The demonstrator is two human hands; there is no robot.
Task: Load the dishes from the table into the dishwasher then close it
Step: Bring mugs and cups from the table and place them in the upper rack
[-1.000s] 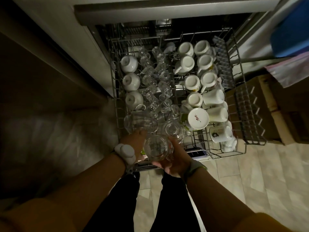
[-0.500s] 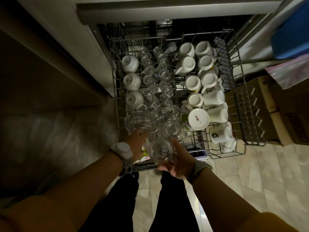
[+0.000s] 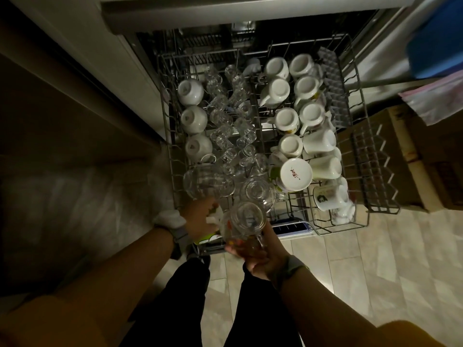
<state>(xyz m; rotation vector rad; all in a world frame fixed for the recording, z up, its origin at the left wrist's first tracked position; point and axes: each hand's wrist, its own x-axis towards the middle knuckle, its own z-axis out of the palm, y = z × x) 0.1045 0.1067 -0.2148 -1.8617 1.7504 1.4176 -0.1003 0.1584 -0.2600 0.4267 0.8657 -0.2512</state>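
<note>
R hand [image 3: 260, 254]: fingers curling round a clear glass mug [image 3: 244, 222], gripping it from below, base-up, over rack's near edge.
L hand [image 3: 200, 216]: reaching into upper rack [image 3: 360, 136] front; fingers hidden, can't tell grip.
Rack: holding inverted white cups [image 3: 276, 90], glasses.

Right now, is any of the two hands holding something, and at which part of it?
The right hand grips a clear glass around its lower body, near the mouth end. The left hand touches something pale at the rack's front edge; whether it grips cannot be told.
</note>
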